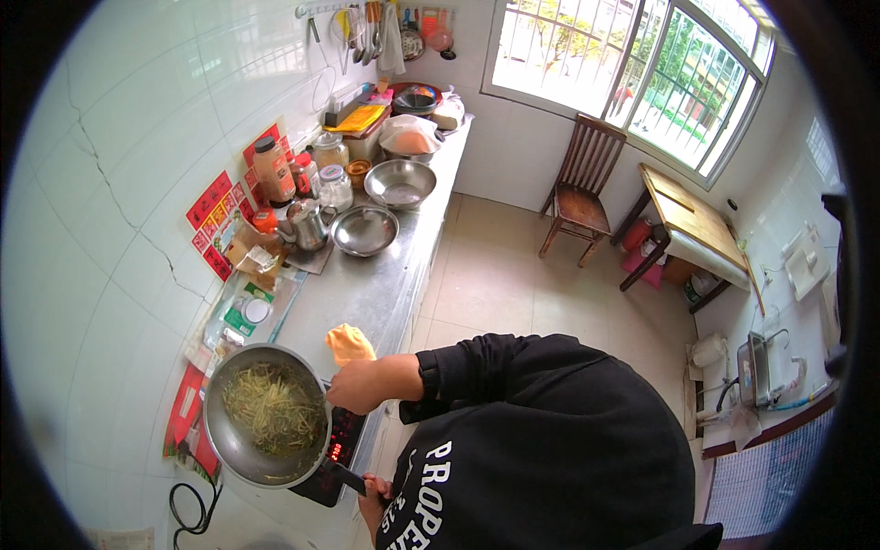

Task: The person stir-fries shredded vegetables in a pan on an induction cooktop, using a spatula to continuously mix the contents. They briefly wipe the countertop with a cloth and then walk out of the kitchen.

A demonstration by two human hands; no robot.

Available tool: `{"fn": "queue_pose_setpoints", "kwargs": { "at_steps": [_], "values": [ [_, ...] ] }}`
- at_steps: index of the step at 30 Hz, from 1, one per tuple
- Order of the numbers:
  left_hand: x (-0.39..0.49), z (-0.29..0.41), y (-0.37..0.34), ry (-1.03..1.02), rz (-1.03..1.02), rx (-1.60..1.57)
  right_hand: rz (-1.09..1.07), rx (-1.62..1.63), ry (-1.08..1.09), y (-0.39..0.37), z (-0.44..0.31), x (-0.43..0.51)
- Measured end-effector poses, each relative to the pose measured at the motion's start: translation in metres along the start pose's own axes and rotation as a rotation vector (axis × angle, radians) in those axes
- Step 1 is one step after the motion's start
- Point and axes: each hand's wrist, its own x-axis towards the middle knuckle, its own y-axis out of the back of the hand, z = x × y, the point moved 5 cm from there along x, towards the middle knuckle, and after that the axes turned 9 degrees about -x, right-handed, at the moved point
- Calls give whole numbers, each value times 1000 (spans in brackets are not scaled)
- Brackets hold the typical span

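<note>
My left hand (375,491) is closed around the black handle (347,476) of a grey frying pan (223,440). Shredded, greenish-yellow food (275,409) lies in the pan, which sits over a black electric cooktop (317,489) with lit red digits. My right hand (357,386) is curled at the pan's right rim; its fingertips are turned away, and I cannot tell whether it holds anything. An orange-yellow cloth (349,345) is just beyond that hand, close to the counter edge.
Two steel bowls (365,231) (401,183), a steel kettle (309,224) and jars (335,188) stand farther along the counter (323,302). A black cable (196,529) lies beside the cooktop. Behind are a wooden chair (583,205), a wooden table (694,213) and a barred window (619,75).
</note>
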Motion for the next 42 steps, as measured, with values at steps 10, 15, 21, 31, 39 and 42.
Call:
{"fn": "queue_pose_setpoints", "kwargs": {
  "at_steps": [10,15,21,31,39,42],
  "values": [
    [6,-1,2,18,-91,7,13,40,-29,12,-4,-5],
    [7,-2,4,23,-114,-38,-17,40,-14,15,-13,-2],
    [10,-5,1,24,-88,-38,108,138,-56,-35,-31,37],
    [4,2,-7,9,19,86,420,293,-176,-51,-37,62],
    [1,5,-18,12,62,176,444,298,-175,-54,-33,72],
    [1,6,-18,20,61,172,461,324,-190,-50,-32,71]
  ]
}}
